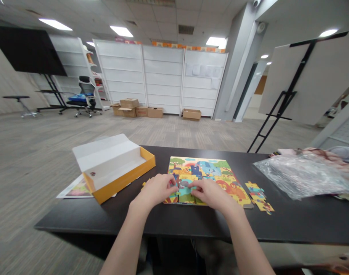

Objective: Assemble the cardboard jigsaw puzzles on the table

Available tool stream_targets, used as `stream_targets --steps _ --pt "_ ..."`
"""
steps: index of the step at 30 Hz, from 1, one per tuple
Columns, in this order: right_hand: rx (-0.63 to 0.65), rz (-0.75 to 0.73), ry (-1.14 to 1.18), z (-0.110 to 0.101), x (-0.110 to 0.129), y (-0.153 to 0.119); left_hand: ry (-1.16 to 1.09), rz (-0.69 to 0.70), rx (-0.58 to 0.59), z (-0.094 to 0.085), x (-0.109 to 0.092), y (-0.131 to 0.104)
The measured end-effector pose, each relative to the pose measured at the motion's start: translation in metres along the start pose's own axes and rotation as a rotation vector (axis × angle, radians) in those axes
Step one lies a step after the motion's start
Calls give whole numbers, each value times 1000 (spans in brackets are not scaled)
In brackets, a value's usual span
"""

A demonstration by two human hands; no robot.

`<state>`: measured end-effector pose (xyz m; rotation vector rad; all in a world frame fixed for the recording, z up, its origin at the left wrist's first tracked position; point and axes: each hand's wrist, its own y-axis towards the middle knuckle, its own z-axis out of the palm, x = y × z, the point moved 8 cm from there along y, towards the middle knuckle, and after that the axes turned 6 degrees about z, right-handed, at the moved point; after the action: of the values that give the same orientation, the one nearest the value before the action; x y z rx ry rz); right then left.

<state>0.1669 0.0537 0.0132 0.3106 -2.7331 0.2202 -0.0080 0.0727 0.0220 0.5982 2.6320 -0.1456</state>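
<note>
A colourful animal puzzle (213, 168) lies flat in its tray on the black table, with a blue elephant and orange lions on it. My left hand (160, 188) rests over its lower left corner, fingers bent; whether it holds a piece is hidden. At the lower middle, my right hand (208, 193) touches the puzzle with its fingertips near a piece with a grey animal (185, 183). Dark gaps show between some pieces. Loose puzzle pieces (259, 196) lie right of the tray, and another piece (143, 184) shows beside my left hand.
An open yellow box (125, 177) with a white inside stands at the left, over a printed sheet (77, 188). A clear plastic bag (303, 173) and folded cloth (341, 164) lie at the right. The black table's (105, 221) front edge is near my forearms.
</note>
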Motion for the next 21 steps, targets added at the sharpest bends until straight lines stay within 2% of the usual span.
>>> stream_targets --steps 5,13,17,21 --pt "11 -22 12 3 1 1 -32 -23 47 4 0 -1" --pt "7 -39 24 4 1 2 -28 -36 43 3 -1 -2" --pt "7 -85 37 4 5 1 -33 -12 22 2 -1 -1" --pt "-11 -124 42 4 9 2 -113 90 48 8 -8 2"
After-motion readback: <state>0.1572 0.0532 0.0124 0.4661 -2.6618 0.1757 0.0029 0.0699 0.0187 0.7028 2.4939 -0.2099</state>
